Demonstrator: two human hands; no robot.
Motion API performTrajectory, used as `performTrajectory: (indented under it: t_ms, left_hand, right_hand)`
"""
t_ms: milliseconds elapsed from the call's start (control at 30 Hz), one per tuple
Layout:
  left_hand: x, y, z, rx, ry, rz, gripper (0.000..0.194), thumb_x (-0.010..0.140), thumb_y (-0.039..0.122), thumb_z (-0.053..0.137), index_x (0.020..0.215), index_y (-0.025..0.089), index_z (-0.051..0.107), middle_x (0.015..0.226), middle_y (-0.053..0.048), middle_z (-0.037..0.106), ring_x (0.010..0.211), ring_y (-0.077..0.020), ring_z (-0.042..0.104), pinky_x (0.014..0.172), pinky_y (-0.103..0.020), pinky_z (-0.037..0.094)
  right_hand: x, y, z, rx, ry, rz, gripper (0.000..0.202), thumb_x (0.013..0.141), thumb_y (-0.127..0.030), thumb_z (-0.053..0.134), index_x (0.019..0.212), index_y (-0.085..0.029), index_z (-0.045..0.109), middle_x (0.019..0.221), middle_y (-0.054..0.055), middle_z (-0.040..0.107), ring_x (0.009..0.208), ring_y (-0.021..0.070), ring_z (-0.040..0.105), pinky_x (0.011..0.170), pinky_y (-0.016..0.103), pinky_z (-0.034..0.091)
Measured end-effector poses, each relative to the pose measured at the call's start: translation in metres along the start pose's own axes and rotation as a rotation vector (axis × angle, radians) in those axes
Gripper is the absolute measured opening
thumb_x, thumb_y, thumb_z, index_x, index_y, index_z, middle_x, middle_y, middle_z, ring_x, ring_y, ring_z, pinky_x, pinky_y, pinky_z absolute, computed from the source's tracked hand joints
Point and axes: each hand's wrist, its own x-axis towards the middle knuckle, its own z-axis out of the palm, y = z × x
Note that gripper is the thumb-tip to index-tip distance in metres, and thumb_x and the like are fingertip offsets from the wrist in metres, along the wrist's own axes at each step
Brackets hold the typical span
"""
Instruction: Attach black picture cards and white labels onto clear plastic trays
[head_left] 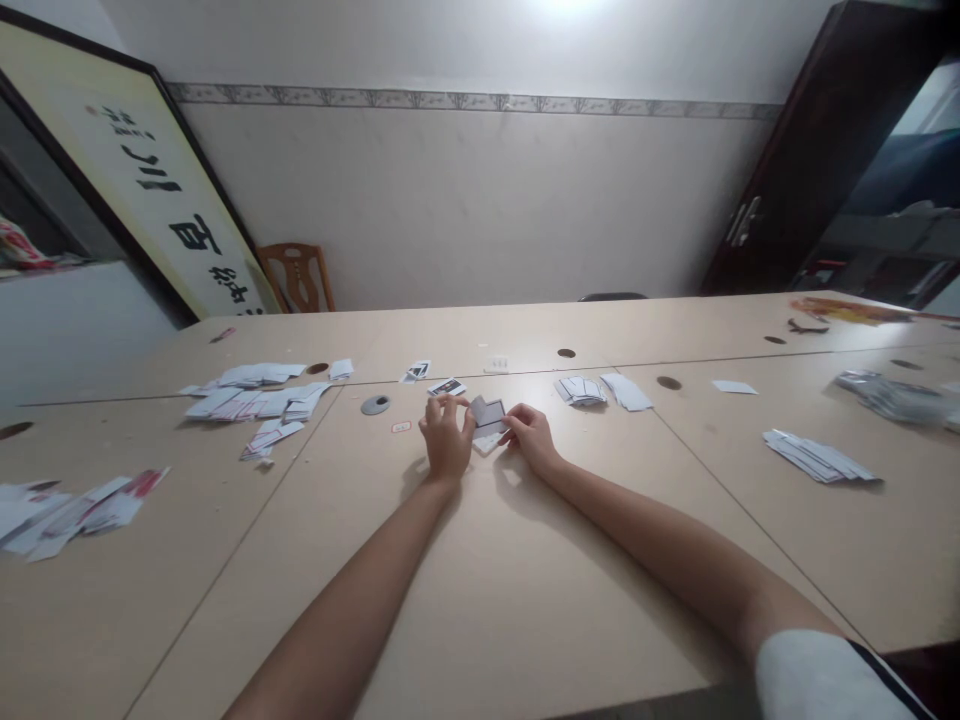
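A small grey card with a dark border point(492, 416) is held between my two hands, just above the table. My left hand point(445, 440) is closed at its left side, where a corner or thin layer stands folded up. The fingers of my right hand point(534, 438) pinch its right edge. Partly hidden beneath the card, a white piece of paper point(486, 444) lies close to the tabletop. Just beyond my left hand are small dark-printed cards point(448, 387), with a few more printed cards point(417, 371) behind them.
Loose white paper slips lie in a large heap point(255, 400) and another pile point(82, 510) on the left. To the right are a card stack point(580, 391), fanned papers point(627, 391), a slip pile point(819, 457) and plastic-looking packets point(892, 397). A grey cable-hole cover point(376, 405) sits left of centre.
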Motion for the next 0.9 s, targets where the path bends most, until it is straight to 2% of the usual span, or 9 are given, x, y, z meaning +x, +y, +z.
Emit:
performTrajectory:
  t_ms: [433,600,900]
  left_hand:
    - [0.001,-0.003,0.001,-0.016,0.028,-0.095,0.012,0.086,0.021,0.055,0.095,0.02,0.062,0.112,-0.013,0.056,0.113,-0.0296,0.056,0.093,-0.046,0.042]
    - [0.004,-0.007,0.003,-0.089,0.054,-0.154,0.008,0.085,0.021,0.055,0.092,0.021,0.059,0.106,-0.01,0.056,0.104,-0.027,0.058,0.091,-0.043,0.046]
    - [0.004,-0.01,0.005,-0.122,0.083,-0.165,0.006,0.086,0.02,0.053,0.091,0.022,0.054,0.103,-0.009,0.056,0.101,-0.0257,0.058,0.091,-0.044,0.047]
  right_hand:
    - [0.002,0.004,0.0,0.021,0.052,0.011,0.017,0.071,-0.032,0.064,0.069,-0.02,0.053,0.057,-0.005,0.06,0.048,0.0151,0.065,0.045,0.022,0.043]
    - [0.003,0.004,-0.001,0.028,0.063,0.005,0.016,0.071,-0.032,0.063,0.069,-0.02,0.053,0.057,-0.005,0.059,0.048,0.0147,0.065,0.045,0.022,0.043]
    - [0.002,0.004,-0.001,0.027,0.086,0.004,0.014,0.071,-0.031,0.062,0.069,-0.02,0.054,0.058,-0.005,0.059,0.047,0.0142,0.064,0.045,0.022,0.042]
